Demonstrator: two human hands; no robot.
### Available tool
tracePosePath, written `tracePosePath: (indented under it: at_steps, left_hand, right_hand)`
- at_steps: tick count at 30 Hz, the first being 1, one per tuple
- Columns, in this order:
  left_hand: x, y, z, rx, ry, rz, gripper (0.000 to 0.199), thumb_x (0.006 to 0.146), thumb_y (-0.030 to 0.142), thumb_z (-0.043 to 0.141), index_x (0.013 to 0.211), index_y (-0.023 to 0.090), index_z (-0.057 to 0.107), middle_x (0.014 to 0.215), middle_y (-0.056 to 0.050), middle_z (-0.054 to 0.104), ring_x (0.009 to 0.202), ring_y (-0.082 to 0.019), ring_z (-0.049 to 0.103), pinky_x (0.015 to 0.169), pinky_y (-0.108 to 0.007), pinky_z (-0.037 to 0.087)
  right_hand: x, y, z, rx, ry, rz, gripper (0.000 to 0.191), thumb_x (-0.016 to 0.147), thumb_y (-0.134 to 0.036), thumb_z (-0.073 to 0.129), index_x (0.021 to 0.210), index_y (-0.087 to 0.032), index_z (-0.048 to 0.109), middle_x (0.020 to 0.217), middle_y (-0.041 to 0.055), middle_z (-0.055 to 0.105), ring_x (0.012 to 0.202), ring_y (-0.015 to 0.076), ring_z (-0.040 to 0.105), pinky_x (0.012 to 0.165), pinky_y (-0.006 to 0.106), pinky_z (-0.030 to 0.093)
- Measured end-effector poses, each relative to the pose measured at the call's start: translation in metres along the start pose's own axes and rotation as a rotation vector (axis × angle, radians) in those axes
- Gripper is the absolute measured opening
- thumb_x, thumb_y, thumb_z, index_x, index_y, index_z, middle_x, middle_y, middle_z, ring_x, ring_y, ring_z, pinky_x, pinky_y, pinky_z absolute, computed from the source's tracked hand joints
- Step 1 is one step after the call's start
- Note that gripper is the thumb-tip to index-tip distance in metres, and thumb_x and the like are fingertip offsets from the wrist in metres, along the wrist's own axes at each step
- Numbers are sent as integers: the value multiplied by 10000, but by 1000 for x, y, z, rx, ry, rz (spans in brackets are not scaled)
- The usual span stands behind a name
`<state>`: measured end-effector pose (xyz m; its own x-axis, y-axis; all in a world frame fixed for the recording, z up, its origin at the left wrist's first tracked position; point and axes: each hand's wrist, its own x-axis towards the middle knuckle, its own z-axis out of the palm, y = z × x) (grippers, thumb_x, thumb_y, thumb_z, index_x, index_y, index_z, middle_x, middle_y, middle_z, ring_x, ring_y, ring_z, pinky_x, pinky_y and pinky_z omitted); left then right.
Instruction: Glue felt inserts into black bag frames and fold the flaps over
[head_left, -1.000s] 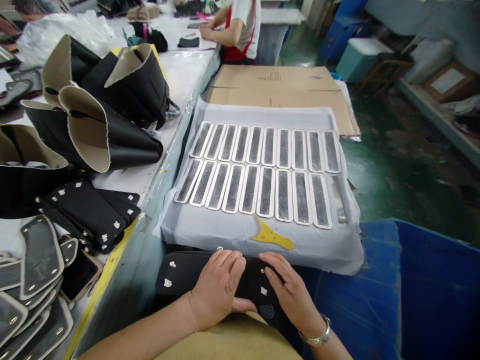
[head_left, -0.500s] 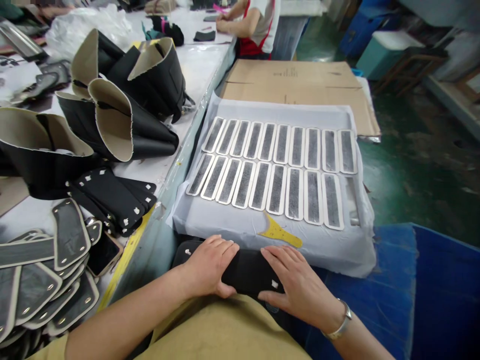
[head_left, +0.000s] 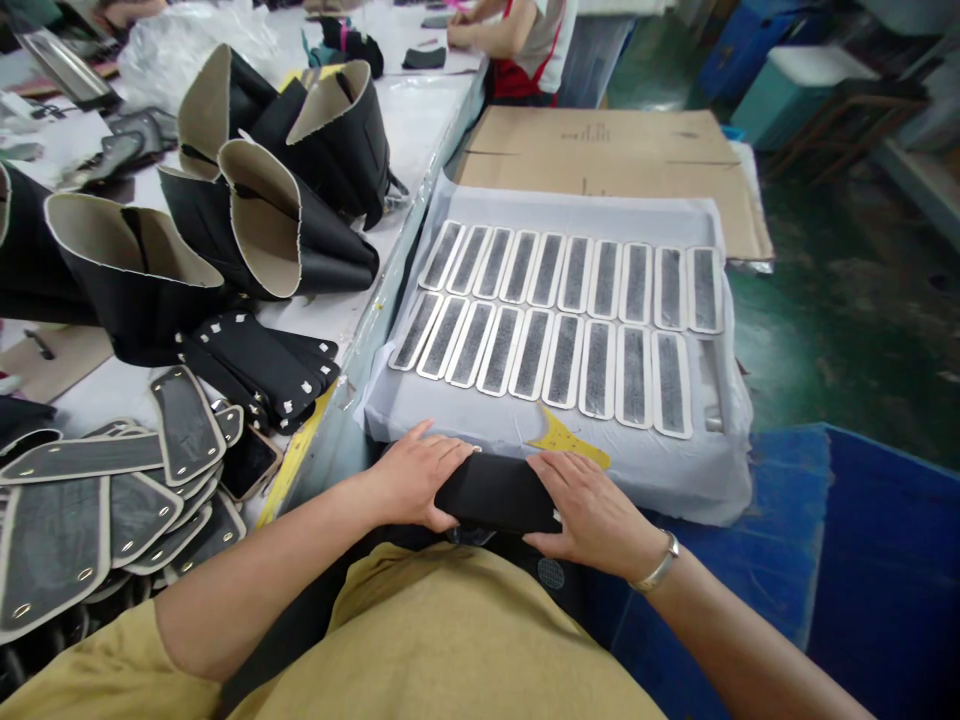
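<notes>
A black, leather-like panel is held level in front of my body, at the near edge of the cloth-covered board. My left hand grips its left end, with fingers over the top and the thumb on the near side. The other end is in my right hand, gripped the same way; a small white tab shows by the fingers. The panel's underside is hidden. Just beyond it, a yellow pointed piece lies on the white cloth. Two rows of dark strips with white borders lie on that cloth.
To the left, a table carries open black bag bodies, black panels with white tabs and a pile of grey pale-edged pieces. Flat cardboard lies behind the board. A co-worker is at the far table; a blue panel stands right.
Both hands have raised the black panel slightly and tilted it, so its left end now sits within my left hand. The view has shifted a little left and down.
</notes>
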<state>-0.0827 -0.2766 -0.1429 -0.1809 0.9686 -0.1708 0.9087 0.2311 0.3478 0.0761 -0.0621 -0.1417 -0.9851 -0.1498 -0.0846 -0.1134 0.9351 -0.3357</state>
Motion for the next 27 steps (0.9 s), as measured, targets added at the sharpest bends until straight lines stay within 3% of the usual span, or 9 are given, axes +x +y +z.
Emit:
tracePosePath:
  at_steps: [5, 10, 20, 27]
  left_hand:
    - [1, 2, -1, -20, 28, 8, 766, 597, 479, 632, 1252, 141, 426, 1187, -116, 565, 1078, -269, 518, 1090, -465, 86]
    - [-4, 2, -3, -17, 35, -4, 762, 616, 493, 622, 1256, 140, 409, 1223, -124, 541, 1120, -270, 490, 1088, -479, 79]
    - [-33, -30, -6, -42, 34, -103, 792, 566, 481, 680, 1242, 170, 408, 1240, -106, 524, 1149, -268, 463, 1092, -474, 79]
    - [-38, -30, 0, -102, 135, -157, 860, 506, 559, 714, 1211, 161, 423, 1185, -102, 545, 1126, -263, 475, 1082, -472, 129]
  right_hand:
    - [5, -8, -4, -13, 22, 13, 662, 625, -423, 662, 1158, -66, 495, 1124, 161, 532, 1058, 290, 473, 968, 430, 354]
    - [19, -21, -4, -35, 7, 8, 694, 619, -480, 669, 1157, -78, 496, 1100, 155, 535, 1031, 296, 479, 945, 439, 359]
    - [63, -46, 7, -4, 9, -70, 733, 588, -504, 688, 1153, -76, 500, 1072, 149, 542, 999, 285, 486, 914, 427, 376]
    - [59, -44, 9, 60, 4, -6, 770, 563, -476, 726, 1180, -92, 471, 1111, 143, 529, 1033, 281, 493, 923, 417, 392]
